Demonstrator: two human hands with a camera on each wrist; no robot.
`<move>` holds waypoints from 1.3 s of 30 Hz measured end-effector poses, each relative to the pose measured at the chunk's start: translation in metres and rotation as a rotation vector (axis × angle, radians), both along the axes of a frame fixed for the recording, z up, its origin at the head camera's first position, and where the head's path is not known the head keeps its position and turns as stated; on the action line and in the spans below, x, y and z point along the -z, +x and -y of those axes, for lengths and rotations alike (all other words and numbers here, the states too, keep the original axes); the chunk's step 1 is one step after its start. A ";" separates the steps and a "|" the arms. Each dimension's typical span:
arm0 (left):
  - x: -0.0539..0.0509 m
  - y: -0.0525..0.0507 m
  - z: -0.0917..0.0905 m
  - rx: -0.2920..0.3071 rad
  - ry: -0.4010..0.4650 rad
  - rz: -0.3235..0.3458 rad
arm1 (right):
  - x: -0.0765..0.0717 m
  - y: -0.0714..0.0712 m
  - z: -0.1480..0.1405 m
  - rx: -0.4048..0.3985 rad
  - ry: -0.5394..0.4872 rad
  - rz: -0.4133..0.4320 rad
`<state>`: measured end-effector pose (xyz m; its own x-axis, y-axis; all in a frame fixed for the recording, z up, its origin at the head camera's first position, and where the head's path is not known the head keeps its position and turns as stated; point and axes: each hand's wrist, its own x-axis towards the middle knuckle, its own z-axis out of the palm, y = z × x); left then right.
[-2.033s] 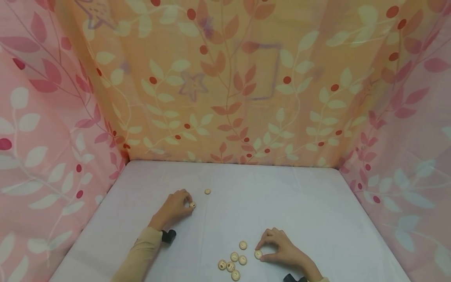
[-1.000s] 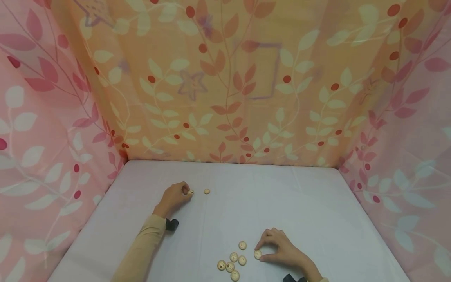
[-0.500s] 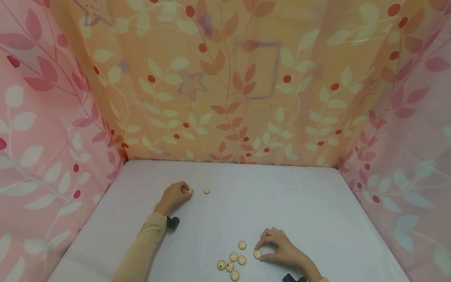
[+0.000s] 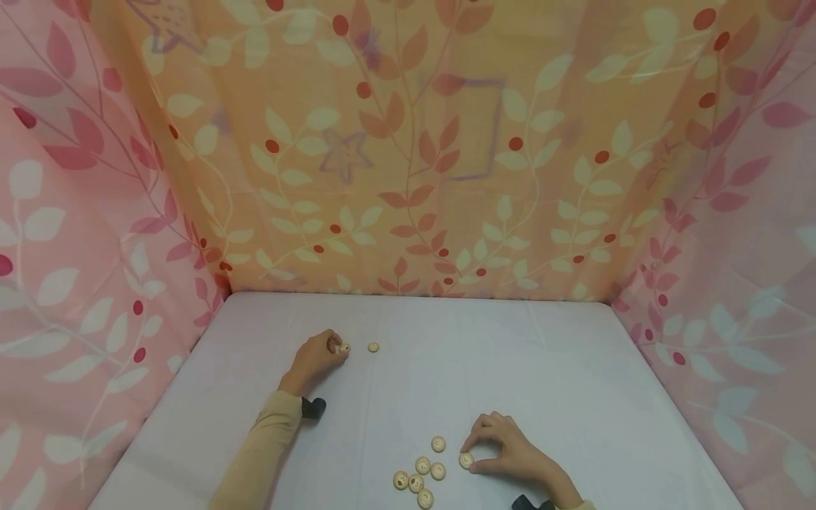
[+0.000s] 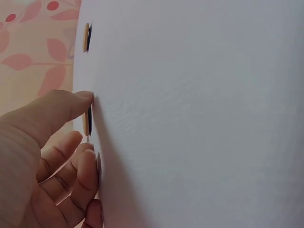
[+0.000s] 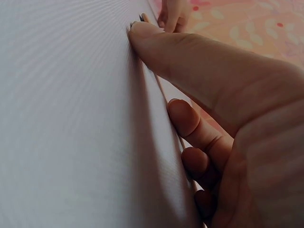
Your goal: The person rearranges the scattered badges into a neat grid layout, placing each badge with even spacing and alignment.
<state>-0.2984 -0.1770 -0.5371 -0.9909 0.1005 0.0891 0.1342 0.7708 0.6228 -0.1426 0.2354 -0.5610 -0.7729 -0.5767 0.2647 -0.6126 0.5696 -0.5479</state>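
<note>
In the head view my left hand [image 4: 316, 356] pinches a small round wooden disc [image 4: 345, 348] with a dark mark, low over the far left of the white table. Up close, that disc [image 5: 87, 122] is edge-on between thumb and index finger. Just right of it lies a second wooden disc [image 4: 373, 347], apart from the hand. Near the front, my right hand [image 4: 506, 448] holds another wooden disc [image 4: 467, 460] by its edge between thumb and fingertips. The right wrist view shows the thumb and curled fingers, but its disc is hidden there.
A loose group of several wooden discs [image 4: 416, 483] with dark drawn markings lies left of my right hand. The white table [image 4: 523, 354] is bounded by a patterned orange curtain [image 4: 408, 177] behind and pink curtains at both sides.
Over two seconds my left hand has carried its disc farther back, level with the lone disc, and then stayed almost still. The right hand and the group of discs have stayed put.
</note>
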 end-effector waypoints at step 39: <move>0.003 0.060 -0.008 0.046 -0.009 -0.078 | -0.003 0.001 0.000 -0.010 -0.008 0.016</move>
